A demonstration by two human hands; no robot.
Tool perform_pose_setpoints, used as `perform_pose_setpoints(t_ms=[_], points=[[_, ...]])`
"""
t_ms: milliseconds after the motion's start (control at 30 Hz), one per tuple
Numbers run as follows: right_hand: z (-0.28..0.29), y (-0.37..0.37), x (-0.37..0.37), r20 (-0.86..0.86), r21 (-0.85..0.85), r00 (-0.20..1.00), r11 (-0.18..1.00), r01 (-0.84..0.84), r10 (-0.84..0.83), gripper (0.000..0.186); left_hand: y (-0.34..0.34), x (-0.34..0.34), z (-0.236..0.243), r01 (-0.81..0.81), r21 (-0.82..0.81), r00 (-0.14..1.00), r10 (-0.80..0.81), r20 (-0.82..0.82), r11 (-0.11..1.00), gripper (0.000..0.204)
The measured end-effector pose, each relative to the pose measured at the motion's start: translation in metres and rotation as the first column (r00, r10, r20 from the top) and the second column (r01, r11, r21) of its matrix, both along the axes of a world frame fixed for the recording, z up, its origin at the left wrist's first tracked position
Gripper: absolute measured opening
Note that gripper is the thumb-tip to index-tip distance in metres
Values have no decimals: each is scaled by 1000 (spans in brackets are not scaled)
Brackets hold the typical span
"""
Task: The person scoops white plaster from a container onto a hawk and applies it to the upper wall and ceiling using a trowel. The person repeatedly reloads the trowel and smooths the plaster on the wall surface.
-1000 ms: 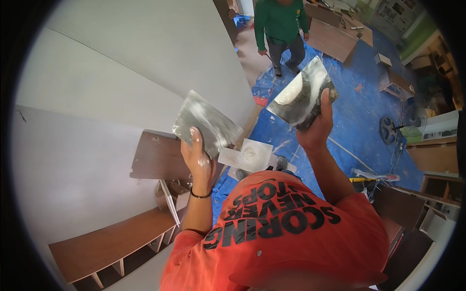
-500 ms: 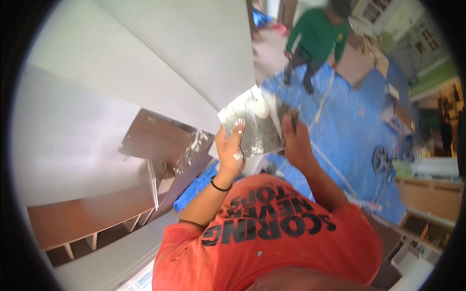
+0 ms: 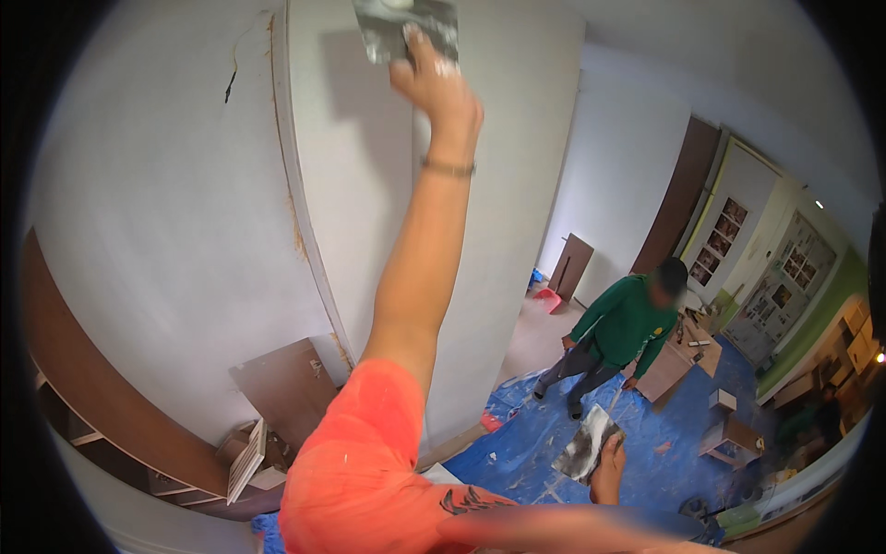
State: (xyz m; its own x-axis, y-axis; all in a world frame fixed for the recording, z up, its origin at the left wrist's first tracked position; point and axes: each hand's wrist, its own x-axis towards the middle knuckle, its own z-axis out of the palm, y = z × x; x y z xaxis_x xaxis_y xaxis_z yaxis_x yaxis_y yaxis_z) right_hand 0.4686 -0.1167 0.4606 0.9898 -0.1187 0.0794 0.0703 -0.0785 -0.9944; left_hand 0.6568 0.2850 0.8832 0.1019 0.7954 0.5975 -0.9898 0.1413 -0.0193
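My left hand (image 3: 441, 85), raised high with the bracelet on its wrist, is closed on a broad metal putty knife (image 3: 380, 35). A blob of white filler lies on its blade. The blade is close to the pale wall panel (image 3: 355, 148) and casts a shadow there; whether they touch I cannot tell. Low on the right, my right hand (image 3: 608, 469) grips a second broad metal putty knife (image 3: 580, 450), smeared with white filler. White smears also mark the left hand's fingers.
A person in a green top (image 3: 618, 319) stands ahead on blue floor sheeting (image 3: 489, 475). A brown board (image 3: 288, 383) leans at the wall on the left, near a curved brown shelf unit (image 3: 101, 379). Cut boards and boxes (image 3: 729, 439) lie to the right.
My hands, together at chest height before, are now far apart. The left has gone up the wall with its putty knife; the right is low on the right. The view has tilted up.
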Motion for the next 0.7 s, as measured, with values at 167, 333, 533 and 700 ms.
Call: perform_pose_setpoints(t_ms=[167,333,533,700], points=[[0,9,-14,-120,187,972,957,220,-201,67,79,78,110,-132,53,989,128,67,990,38],[4,18,-36,-131,224,961,937,268,-244,71,72,54,143,-157,-12,963,156,220,987,37],[-21,-2,-52,-92,228,964,937,264,-249,72,49,27,140,-132,-39,987,135,84,990,51],[-10,-1,-53,-73,286,978,935,209,-196,71,61,25,158,-278,-31,961,278,2,960,52]])
